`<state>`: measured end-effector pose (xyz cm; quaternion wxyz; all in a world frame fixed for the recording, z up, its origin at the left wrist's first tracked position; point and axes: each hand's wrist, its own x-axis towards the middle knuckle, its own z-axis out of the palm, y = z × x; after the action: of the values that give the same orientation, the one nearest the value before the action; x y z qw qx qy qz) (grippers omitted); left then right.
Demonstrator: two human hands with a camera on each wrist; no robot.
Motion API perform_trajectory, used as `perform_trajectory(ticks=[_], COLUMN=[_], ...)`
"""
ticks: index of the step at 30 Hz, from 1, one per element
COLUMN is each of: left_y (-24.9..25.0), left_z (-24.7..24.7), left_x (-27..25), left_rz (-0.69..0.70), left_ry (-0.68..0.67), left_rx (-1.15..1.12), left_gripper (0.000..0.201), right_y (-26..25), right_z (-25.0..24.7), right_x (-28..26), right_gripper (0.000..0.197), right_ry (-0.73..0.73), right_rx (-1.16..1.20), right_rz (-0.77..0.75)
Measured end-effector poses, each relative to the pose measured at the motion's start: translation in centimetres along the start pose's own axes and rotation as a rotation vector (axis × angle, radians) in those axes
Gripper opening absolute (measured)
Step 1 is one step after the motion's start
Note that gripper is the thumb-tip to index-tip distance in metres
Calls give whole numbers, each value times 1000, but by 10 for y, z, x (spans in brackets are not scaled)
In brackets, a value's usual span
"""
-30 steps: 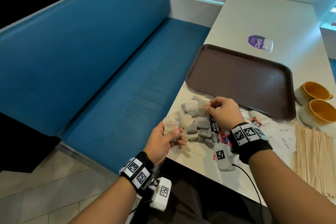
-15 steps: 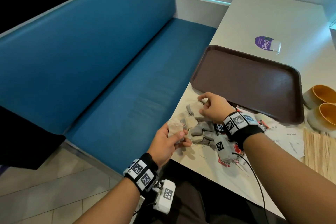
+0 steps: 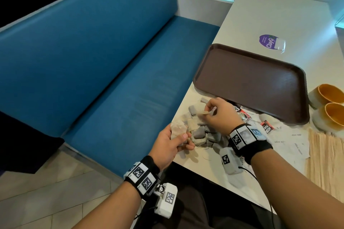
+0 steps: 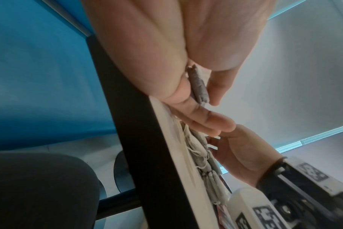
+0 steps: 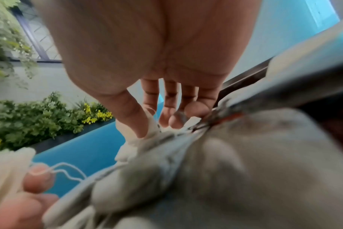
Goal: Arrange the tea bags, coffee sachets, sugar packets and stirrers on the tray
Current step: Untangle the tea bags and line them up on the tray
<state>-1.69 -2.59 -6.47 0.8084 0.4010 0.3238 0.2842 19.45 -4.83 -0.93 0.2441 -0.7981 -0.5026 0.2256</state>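
A heap of grey and beige tea bags (image 3: pixel 202 132) lies on the white table near its left edge. My left hand (image 3: pixel 175 141) grips a small stack of tea bags (image 3: pixel 177 129) at the table edge; the stack also shows edge-on in the left wrist view as tea bags (image 4: pixel 199 86) between thumb and fingers. My right hand (image 3: pixel 217 111) hovers over the heap and pinches one tea bag (image 3: pixel 203 113) between thumb and fingertips (image 5: pixel 147 133). The brown tray (image 3: pixel 251 82) lies bare just beyond. Red-and-black coffee sachets (image 3: pixel 267 126) and white sugar packets (image 3: pixel 290 141) lie to the right, with wooden stirrers (image 3: pixel 325 158) further right.
Two yellow-lined cups (image 3: pixel 329 106) stand right of the tray. A purple-labelled packet (image 3: pixel 271 42) lies behind the tray. A blue bench (image 3: pixel 111 61) runs along the table's left side, with tiled floor below.
My right hand has shifted slightly over the heap and lifted one tea bag in a pinch. The left hand keeps its stack at the table edge. The camera view has drifted.
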Motion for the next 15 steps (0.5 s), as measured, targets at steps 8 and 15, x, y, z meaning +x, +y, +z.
perform_trajectory(ticks=[8,15], left_y=[5,10], left_z=[4,12], left_x=[-3,-6], left_rz=[-10,-21], left_ry=[7,18], left_rx=[6,-87], left_gripper=[19,41], right_y=[2,-22], right_z=[-28,-23], right_x=[-28,-53], right_gripper=[21,14], right_ry=[180,-32], right_rx=[310,658], right_rz=[18,20])
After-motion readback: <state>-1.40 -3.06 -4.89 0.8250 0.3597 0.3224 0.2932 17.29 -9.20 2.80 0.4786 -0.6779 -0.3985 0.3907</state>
